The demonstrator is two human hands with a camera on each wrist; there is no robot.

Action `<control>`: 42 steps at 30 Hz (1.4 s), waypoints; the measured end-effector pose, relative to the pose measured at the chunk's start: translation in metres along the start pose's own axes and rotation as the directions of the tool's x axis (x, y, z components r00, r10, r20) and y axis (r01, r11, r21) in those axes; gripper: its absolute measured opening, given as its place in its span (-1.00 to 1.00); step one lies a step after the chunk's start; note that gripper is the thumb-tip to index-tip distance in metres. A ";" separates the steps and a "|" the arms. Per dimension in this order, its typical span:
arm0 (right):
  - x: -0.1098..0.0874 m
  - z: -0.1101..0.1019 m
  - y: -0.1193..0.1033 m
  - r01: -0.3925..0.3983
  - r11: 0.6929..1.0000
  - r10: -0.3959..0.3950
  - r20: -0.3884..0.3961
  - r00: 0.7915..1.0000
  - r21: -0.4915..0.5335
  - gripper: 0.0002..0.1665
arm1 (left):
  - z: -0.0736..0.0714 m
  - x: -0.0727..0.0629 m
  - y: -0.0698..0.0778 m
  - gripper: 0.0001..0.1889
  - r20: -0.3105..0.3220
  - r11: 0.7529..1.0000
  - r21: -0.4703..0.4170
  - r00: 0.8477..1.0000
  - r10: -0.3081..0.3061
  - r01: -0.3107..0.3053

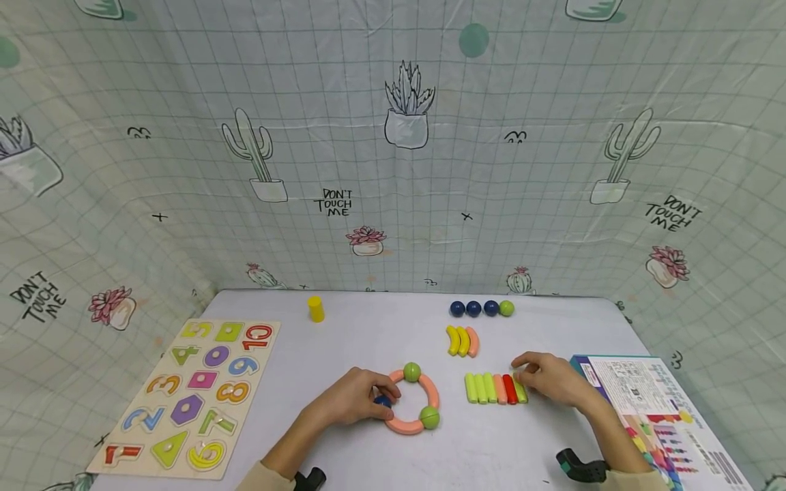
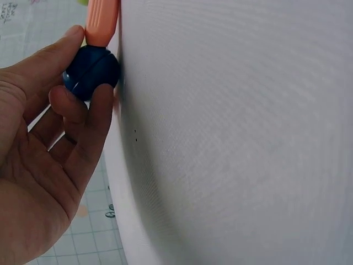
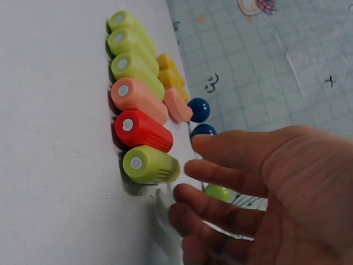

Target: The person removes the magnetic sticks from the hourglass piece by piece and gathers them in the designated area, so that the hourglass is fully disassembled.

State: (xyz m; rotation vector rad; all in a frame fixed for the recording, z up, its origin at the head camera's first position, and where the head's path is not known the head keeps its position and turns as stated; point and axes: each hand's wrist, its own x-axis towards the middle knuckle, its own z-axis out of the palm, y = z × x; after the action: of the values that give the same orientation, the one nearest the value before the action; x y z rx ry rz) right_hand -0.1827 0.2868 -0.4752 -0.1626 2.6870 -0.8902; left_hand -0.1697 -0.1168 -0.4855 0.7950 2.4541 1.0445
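Observation:
My left hand (image 1: 350, 401) pinches a dark blue ball (image 2: 91, 72) between thumb and fingers. In the left wrist view the ball meets the end of a salmon curved stick (image 2: 102, 22). It belongs to a ring of salmon curved pieces (image 1: 433, 392) joined with two green balls, one at the top (image 1: 412, 372) and one at the lower right. My right hand (image 1: 552, 378) hovers with loosely bent fingers by the last green stick (image 3: 149, 165) of a row. Next to that stick lie a red stick (image 3: 142, 131) and a salmon one (image 3: 138, 101), then several green ones.
Behind the row lie two yellow curved sticks (image 1: 453, 340) and a salmon one (image 1: 473, 341). Farther back are three blue balls (image 1: 473, 309) and a green ball (image 1: 506, 308). A yellow cylinder (image 1: 316, 309), a number puzzle board (image 1: 245, 402) and a printed box (image 1: 632, 385) also occupy the table.

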 end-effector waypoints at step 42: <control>0.041 0.110 -0.135 0.361 0.929 -0.353 0.092 0.931 -0.084 -0.80 | 0.005 0.015 -0.001 -0.64 -0.198 0.981 0.133 0.974 -0.114 0.142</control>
State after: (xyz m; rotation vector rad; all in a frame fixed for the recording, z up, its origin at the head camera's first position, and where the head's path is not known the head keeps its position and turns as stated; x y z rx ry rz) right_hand -0.1850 0.1083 -0.4883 -0.7144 2.6753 -0.8250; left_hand -0.1788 -0.1051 -0.4908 0.5935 2.7296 0.9398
